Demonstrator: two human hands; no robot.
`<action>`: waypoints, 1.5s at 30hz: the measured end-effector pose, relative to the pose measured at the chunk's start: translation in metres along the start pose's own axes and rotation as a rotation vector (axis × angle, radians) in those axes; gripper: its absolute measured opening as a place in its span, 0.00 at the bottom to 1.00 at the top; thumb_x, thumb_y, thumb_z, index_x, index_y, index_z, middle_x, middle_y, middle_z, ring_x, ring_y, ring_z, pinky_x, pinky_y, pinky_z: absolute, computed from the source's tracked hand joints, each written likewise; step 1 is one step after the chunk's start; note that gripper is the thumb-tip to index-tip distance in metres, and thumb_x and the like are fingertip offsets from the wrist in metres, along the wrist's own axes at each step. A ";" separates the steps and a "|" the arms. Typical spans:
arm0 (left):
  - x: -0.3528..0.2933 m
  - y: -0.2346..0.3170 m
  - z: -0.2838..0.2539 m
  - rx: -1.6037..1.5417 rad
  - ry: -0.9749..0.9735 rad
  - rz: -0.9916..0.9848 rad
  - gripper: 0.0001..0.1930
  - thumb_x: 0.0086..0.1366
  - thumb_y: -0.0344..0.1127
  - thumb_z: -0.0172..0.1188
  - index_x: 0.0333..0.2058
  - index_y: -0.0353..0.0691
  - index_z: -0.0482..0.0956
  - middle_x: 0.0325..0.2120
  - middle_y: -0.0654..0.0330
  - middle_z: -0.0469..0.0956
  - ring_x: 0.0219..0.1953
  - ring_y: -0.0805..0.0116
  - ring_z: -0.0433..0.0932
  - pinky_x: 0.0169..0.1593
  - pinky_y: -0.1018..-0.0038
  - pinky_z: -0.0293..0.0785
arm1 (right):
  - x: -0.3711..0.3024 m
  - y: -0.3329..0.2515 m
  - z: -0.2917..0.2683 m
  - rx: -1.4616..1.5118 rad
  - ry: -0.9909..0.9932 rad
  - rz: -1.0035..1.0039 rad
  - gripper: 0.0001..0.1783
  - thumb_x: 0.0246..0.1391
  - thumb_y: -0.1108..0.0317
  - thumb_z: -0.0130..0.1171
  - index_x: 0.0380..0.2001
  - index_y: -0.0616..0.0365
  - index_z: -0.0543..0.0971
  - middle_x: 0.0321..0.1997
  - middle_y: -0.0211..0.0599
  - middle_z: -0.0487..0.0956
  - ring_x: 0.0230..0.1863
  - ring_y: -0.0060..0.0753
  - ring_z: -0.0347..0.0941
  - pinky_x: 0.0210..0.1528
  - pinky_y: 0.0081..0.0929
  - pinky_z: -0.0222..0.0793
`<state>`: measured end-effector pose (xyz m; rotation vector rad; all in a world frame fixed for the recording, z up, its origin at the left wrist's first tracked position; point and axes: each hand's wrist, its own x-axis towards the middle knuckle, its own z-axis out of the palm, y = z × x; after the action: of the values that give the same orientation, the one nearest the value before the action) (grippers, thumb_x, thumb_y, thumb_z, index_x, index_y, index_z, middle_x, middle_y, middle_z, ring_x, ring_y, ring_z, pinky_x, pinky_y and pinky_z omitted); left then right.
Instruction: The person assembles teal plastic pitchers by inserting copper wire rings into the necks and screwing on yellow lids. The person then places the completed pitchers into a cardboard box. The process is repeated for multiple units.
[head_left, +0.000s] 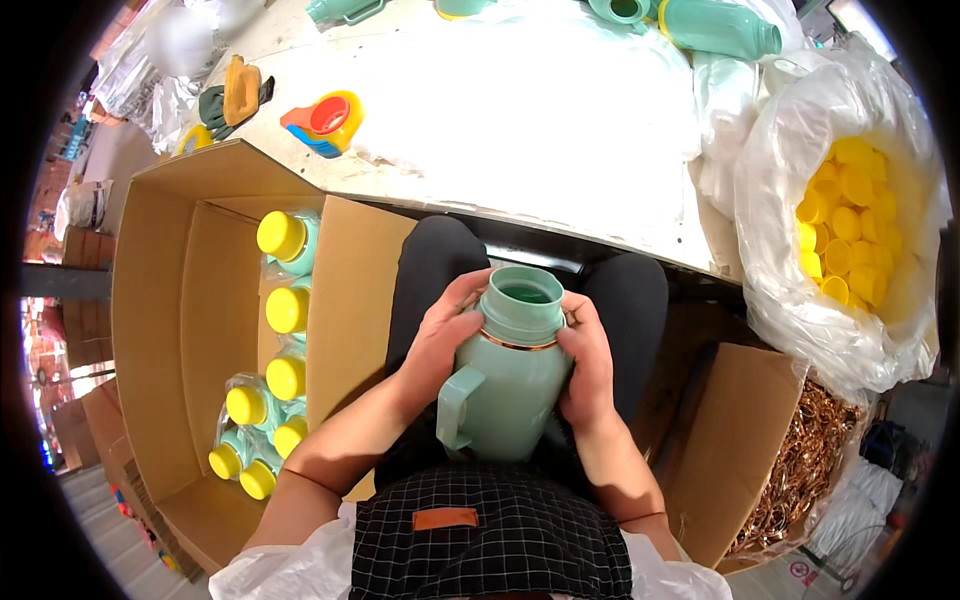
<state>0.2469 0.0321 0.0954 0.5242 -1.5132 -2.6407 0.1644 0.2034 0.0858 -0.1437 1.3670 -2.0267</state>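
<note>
Head view: both hands clamped on a mint-green thermos jug [512, 395], left hand [438, 340] and right hand [590, 365] on opposite sides near the neck. Jug sits roughly upright over the lap, between the knees, mouth open, handle [458, 405] toward the left forearm, copper-coloured ring [518, 345] below the neck. Left: cardboard box [150, 340] with yellow-capped mint bottles [287, 378]. Right: clear plastic bag [765, 215] of yellow caps [845, 225], carton [735, 440] of thin copper-coloured bands [800, 460]. Ahead: worktable [550, 130] with work gloves [240, 92], red-yellow-blue plastic piece [332, 118].
</note>
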 end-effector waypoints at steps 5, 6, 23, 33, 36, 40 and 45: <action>0.008 0.004 -0.014 -0.029 -0.038 -0.220 0.20 0.69 0.33 0.48 0.58 0.38 0.73 0.53 0.58 0.77 0.56 0.69 0.74 0.61 0.72 0.69 | 0.017 -0.002 -0.007 0.127 -0.119 0.069 0.11 0.60 0.71 0.45 0.46 0.56 0.68 0.42 0.28 0.70 0.44 0.18 0.66 0.49 0.19 0.64; 0.011 0.003 -0.018 -0.084 -0.087 -0.288 0.19 0.70 0.34 0.48 0.57 0.38 0.74 0.52 0.59 0.77 0.54 0.70 0.75 0.59 0.73 0.69 | 0.022 -0.003 -0.007 0.148 -0.161 0.141 0.11 0.60 0.71 0.46 0.46 0.56 0.68 0.42 0.27 0.70 0.43 0.18 0.66 0.49 0.18 0.64; -0.036 -0.015 0.020 -0.192 0.259 -0.391 0.30 0.77 0.60 0.36 0.52 0.39 0.78 0.47 0.59 0.77 0.50 0.67 0.73 0.56 0.69 0.69 | -0.036 -0.105 -0.040 -0.404 0.023 -0.853 0.43 0.32 0.61 0.84 0.54 0.57 0.73 0.55 0.40 0.74 0.53 0.38 0.75 0.57 0.37 0.69; 0.001 -0.025 -0.027 0.079 0.178 -0.412 0.26 0.76 0.42 0.50 0.67 0.35 0.63 0.57 0.51 0.77 0.58 0.55 0.77 0.61 0.58 0.75 | 0.086 -0.266 -0.200 0.386 0.481 -0.833 0.19 0.69 0.55 0.55 0.48 0.61 0.73 0.44 0.45 0.78 0.50 0.40 0.74 0.52 0.40 0.74; 0.016 -0.001 0.009 0.082 0.203 -0.618 0.19 0.76 0.36 0.45 0.60 0.35 0.73 0.57 0.51 0.77 0.55 0.56 0.79 0.58 0.60 0.76 | 0.092 -0.393 -0.311 0.590 0.633 -0.824 0.56 0.54 0.30 0.61 0.70 0.59 0.51 0.59 0.52 0.68 0.55 0.48 0.72 0.58 0.45 0.73; 0.048 0.010 0.031 0.052 0.255 -0.412 0.18 0.73 0.36 0.49 0.57 0.36 0.75 0.56 0.52 0.77 0.56 0.54 0.78 0.59 0.56 0.73 | 0.075 -0.486 -0.347 0.595 0.664 -0.676 0.51 0.50 0.25 0.60 0.58 0.58 0.64 0.60 0.50 0.70 0.54 0.45 0.71 0.55 0.44 0.74; 0.156 -0.005 0.098 -0.157 -0.017 -0.340 0.27 0.62 0.23 0.54 0.62 0.38 0.67 0.48 0.58 0.78 0.44 0.66 0.80 0.40 0.73 0.79 | 0.079 -0.547 -0.501 0.196 0.685 -0.528 0.29 0.60 0.34 0.57 0.32 0.53 0.76 0.19 0.29 0.73 0.18 0.26 0.67 0.26 0.25 0.70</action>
<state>0.0693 0.0824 0.0955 0.8122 -1.3052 -2.9878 -0.3751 0.6675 0.3102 0.3467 1.6311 -2.8052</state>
